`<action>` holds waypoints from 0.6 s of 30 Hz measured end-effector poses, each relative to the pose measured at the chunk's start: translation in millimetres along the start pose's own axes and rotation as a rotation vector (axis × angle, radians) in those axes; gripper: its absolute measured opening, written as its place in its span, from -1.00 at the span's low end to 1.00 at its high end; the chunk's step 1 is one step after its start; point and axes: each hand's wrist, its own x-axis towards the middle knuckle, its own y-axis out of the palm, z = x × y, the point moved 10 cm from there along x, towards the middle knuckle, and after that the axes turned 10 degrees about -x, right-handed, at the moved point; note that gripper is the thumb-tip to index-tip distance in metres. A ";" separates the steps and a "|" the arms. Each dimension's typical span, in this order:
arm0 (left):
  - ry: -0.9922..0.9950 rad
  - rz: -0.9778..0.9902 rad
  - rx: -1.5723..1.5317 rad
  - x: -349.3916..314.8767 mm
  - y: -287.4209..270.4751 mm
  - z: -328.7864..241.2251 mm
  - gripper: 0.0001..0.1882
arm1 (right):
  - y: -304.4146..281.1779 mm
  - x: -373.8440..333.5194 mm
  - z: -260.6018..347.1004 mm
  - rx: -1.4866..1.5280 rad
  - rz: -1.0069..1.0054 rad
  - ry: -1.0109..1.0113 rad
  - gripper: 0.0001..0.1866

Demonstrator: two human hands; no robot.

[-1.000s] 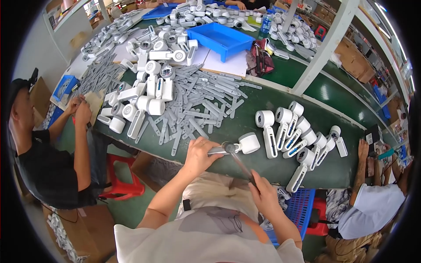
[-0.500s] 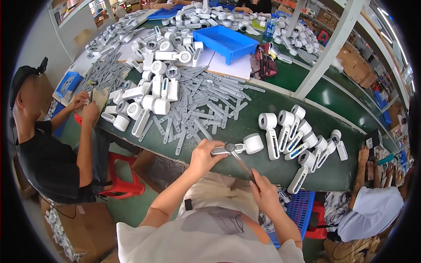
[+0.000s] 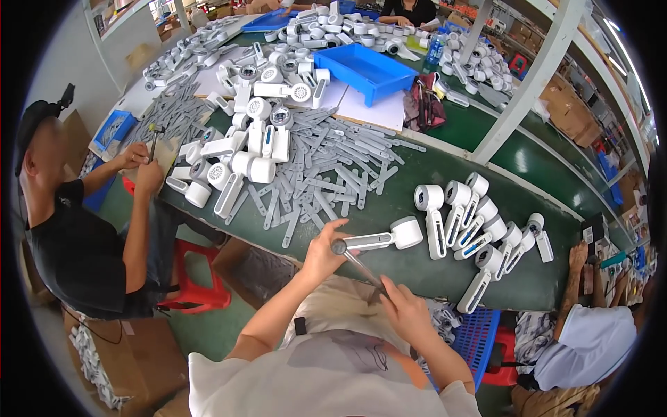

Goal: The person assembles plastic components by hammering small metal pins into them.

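My left hand (image 3: 322,254) grips the end of a white handheld fan (image 3: 406,233), which lies at the table's near edge with its round head to the right and a grey strip along its handle. My right hand (image 3: 408,314) is closed round the shaft of a metal hammer (image 3: 364,269). The hammer's round head is over the handle's left end, close to my left fingers; whether it touches cannot be made out. Beyond my left hand spread many loose grey strips (image 3: 326,156). To the right lie several white fans (image 3: 434,215) with slotted handles.
A heap of white fans (image 3: 260,167) lies at the left, with a blue tray (image 3: 365,69) behind. Someone at the left (image 3: 83,222) works with a small hammer. Another person (image 3: 590,333) is at the right. Beside me below the table is a blue basket (image 3: 478,340).
The hammer head has moved left along the handle, from its middle part to its end by my left fingers. My right hand has shifted left with it.
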 end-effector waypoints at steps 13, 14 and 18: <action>-0.104 0.032 -0.059 -1.9 4.8 14.0 -0.34 | -19.3 -23.3 -42.6 -0.061 -0.142 0.128 -0.55; -0.103 0.034 -0.059 -1.2 5.3 14.1 -0.34 | -20.2 -23.4 -43.1 -0.052 -0.139 0.129 -0.55; -0.085 0.034 -0.038 -0.3 6.0 9.7 -0.33 | -8.5 -13.5 -13.8 0.033 -0.140 0.059 -0.54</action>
